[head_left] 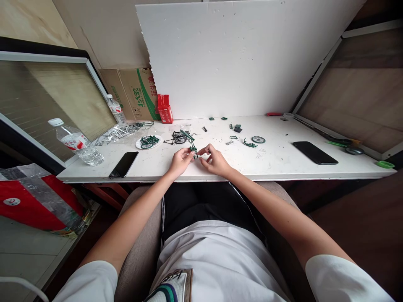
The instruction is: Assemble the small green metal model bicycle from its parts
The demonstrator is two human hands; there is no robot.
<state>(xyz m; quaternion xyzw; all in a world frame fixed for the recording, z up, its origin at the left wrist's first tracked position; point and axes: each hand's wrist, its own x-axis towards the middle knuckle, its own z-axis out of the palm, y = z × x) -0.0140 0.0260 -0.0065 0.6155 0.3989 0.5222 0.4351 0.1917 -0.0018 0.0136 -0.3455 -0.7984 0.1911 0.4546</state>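
Observation:
Just above the table's front edge, my left hand [181, 162] pinches a thin green model bicycle frame [192, 147], with thumb and forefinger closed on its lower part. My right hand [215, 161] faces it from the other side, thumb and forefinger curled together at the frame's near end. Any small part between those right fingertips is too tiny to make out. Behind the hands lies a dark spoked wheel [180, 137] among thin black parts. A white plate [138, 144] holding green and dark pieces sits to the left.
Toward the right lie another spoked wheel [258, 139], a curved green part [249, 144] and a black phone [315, 152]. A second phone [124, 164], water bottle [77, 142] and part sprues [126, 131] occupy the left. A red box [165, 110] stands behind, against a white board [220, 58].

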